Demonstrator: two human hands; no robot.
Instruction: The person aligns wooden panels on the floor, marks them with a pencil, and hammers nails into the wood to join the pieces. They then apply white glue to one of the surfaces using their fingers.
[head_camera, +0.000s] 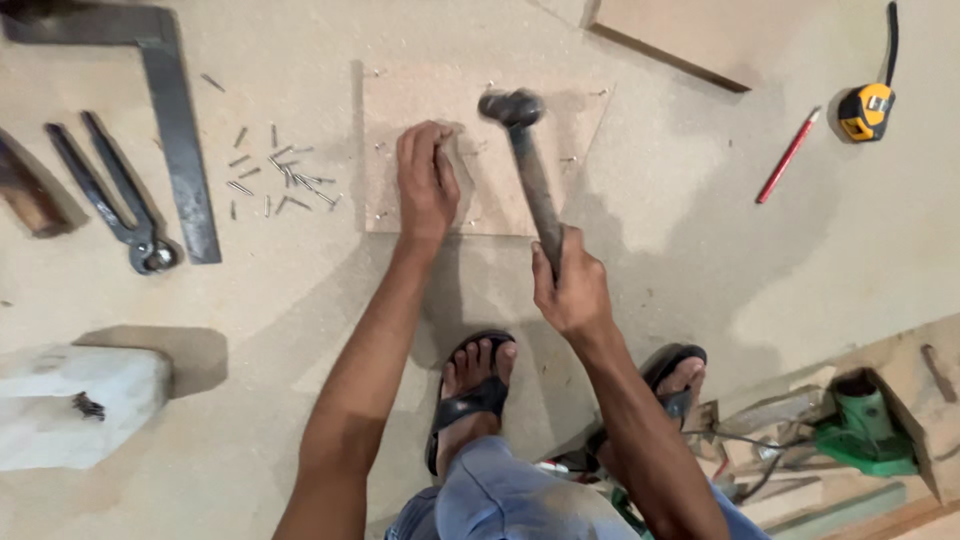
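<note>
Dusty floor, loose nails (282, 178), pincers (112, 195), steel square (175, 130) beside board (480, 150)

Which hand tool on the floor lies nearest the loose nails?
The steel square, its long blade just left of the nail pile; the pincers lie beyond it, farther left.
</note>
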